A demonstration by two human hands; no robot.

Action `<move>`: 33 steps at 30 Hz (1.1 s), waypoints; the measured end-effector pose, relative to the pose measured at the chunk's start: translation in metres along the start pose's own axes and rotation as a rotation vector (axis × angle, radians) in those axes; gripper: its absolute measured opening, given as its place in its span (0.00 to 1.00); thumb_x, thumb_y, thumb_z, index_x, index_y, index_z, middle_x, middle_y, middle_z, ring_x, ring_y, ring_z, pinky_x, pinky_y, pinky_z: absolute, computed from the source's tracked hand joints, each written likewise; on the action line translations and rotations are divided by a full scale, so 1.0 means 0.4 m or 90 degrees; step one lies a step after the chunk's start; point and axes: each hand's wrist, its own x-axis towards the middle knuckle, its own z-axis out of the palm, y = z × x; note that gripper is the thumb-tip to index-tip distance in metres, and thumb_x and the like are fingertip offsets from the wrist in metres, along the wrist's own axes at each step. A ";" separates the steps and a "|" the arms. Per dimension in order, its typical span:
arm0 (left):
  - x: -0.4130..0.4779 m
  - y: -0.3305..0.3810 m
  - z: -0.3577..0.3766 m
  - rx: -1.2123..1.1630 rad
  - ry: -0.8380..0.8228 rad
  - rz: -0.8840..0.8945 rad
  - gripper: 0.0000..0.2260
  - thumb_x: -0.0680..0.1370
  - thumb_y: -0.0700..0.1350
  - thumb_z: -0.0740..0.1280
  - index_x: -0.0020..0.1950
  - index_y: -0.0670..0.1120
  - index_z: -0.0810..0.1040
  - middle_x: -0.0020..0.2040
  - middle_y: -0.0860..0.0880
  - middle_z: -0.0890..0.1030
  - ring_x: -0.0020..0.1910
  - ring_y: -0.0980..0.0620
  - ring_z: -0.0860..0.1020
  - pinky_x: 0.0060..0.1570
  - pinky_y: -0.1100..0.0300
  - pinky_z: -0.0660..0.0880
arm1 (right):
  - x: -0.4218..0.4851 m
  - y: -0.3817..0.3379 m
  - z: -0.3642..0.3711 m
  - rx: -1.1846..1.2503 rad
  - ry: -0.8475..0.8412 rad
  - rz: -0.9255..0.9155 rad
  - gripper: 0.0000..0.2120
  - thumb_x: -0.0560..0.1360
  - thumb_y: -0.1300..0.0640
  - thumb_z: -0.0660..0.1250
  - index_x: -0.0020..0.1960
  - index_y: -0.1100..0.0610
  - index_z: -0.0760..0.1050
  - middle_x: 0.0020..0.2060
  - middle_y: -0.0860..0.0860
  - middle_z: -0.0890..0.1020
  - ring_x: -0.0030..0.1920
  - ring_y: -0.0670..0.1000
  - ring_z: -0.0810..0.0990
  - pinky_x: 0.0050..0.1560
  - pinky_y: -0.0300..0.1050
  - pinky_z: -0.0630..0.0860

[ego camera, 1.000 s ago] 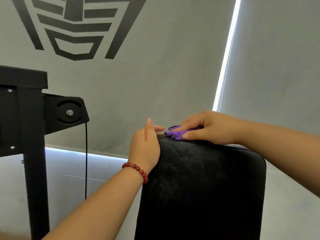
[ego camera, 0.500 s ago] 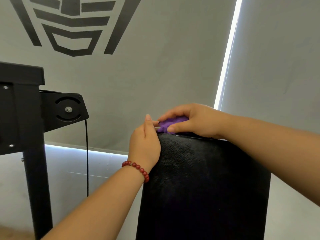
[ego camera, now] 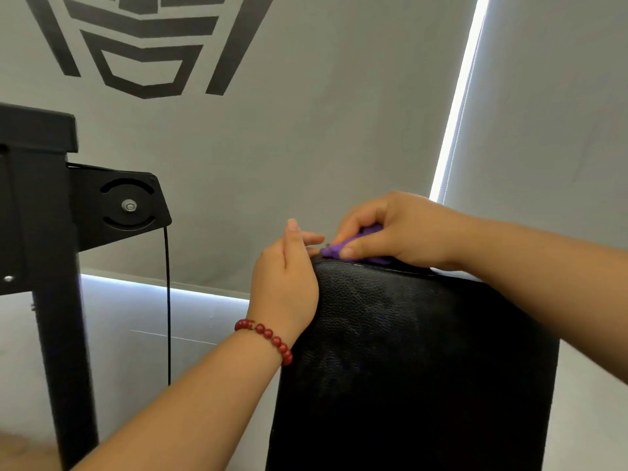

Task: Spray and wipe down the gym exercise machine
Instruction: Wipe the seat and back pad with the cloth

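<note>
Atop the pad (ego camera: 407, 351), right hand (ego camera: 404, 232) pinches purple cloth (ego camera: 333, 250); left hand (ego camera: 283, 283) rests alongside, seemingly flat.

Cloth now bunched at the pad corner
The right hand (ego camera: 404, 229), flat on the purple cloth (ego camera: 333, 250) a second ago, now curls its fingers and gathers it on the pad (ego camera: 407, 351).

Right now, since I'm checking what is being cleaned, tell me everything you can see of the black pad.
The pad is black, with a pebbled, leather-like skin that shows a dull sheen, and has rounded top corners. It stands roughly upright in the lower right of the view; its bottom is out of frame. The left hand rests against its upper left corner. The right hand holds a purple cloth on its top edge near that corner.
</note>
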 end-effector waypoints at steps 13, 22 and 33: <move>0.008 -0.012 0.002 0.010 0.013 0.003 0.22 0.84 0.54 0.51 0.45 0.51 0.83 0.40 0.55 0.85 0.44 0.60 0.81 0.49 0.63 0.73 | 0.030 0.040 -0.015 0.072 -0.058 0.052 0.04 0.70 0.56 0.76 0.39 0.48 0.83 0.33 0.44 0.83 0.33 0.39 0.76 0.38 0.29 0.71; 0.008 -0.015 0.008 -0.010 0.014 0.022 0.21 0.84 0.50 0.52 0.45 0.50 0.84 0.41 0.56 0.86 0.44 0.61 0.82 0.47 0.67 0.74 | 0.085 0.064 0.028 0.284 -0.119 0.094 0.07 0.60 0.55 0.73 0.37 0.56 0.81 0.31 0.53 0.79 0.30 0.48 0.73 0.34 0.40 0.68; 0.008 -0.020 0.009 -0.018 0.020 0.025 0.19 0.83 0.55 0.54 0.47 0.50 0.82 0.40 0.55 0.86 0.44 0.57 0.83 0.51 0.56 0.76 | 0.054 0.079 0.010 0.317 -0.115 0.084 0.03 0.63 0.60 0.73 0.36 0.55 0.82 0.28 0.49 0.81 0.27 0.43 0.76 0.30 0.32 0.72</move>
